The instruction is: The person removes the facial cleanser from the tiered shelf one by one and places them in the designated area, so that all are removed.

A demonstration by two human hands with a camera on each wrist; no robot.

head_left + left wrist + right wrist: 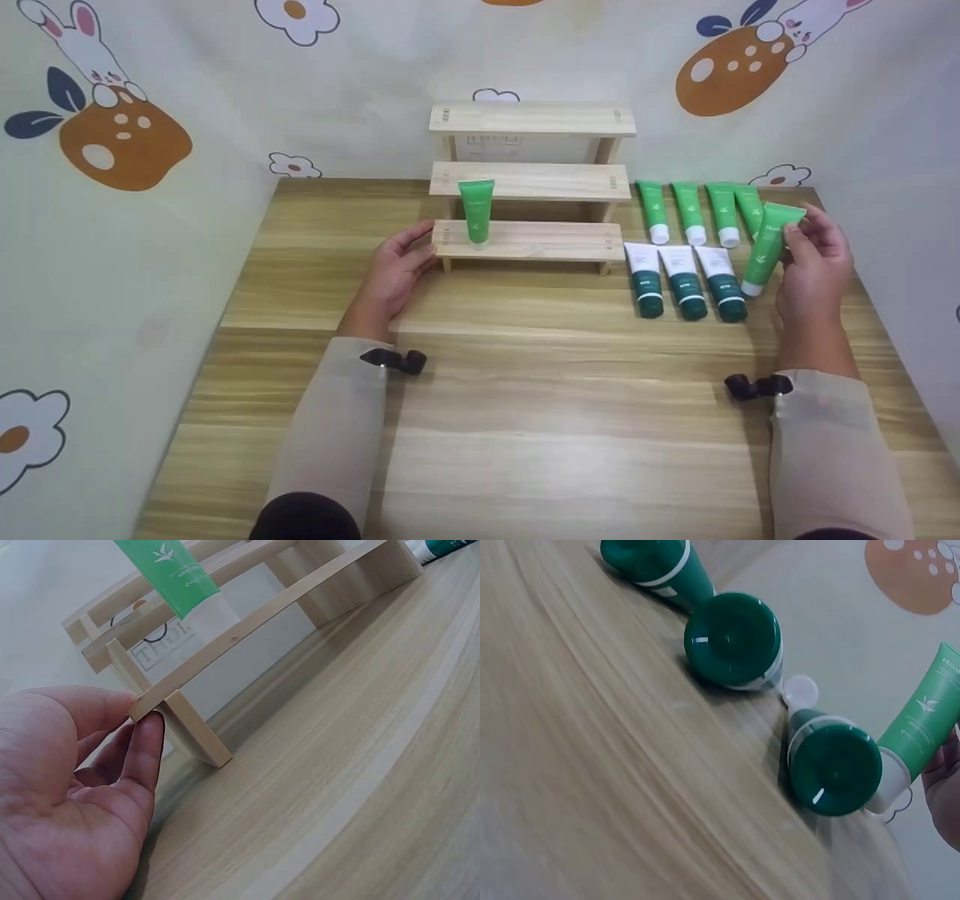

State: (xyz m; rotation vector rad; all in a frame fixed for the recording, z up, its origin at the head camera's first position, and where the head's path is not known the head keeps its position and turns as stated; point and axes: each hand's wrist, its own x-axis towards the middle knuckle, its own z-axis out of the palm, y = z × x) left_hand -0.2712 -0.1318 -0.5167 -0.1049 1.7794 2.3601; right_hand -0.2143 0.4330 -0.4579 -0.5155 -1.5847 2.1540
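My left hand (394,274) pinches the left end of the lowest step of a three-tier wooden shelf (555,241), thumb and fingers at the board's corner in the left wrist view. On that step a green tube (477,210) stands upright on its white cap, towards the left. My right hand (816,262) grips another green tube (769,244), tilted with its white cap down, over the right side of the table. In the right wrist view this held tube (922,716) shows at the right edge, the fingers partly out of frame.
Several green tubes (688,210) lie in a row right of the shelf. In front of them lie three white tubes with dark green caps (684,289). The wooden table (570,420) meets a patterned backdrop (360,97) at the back and sides.
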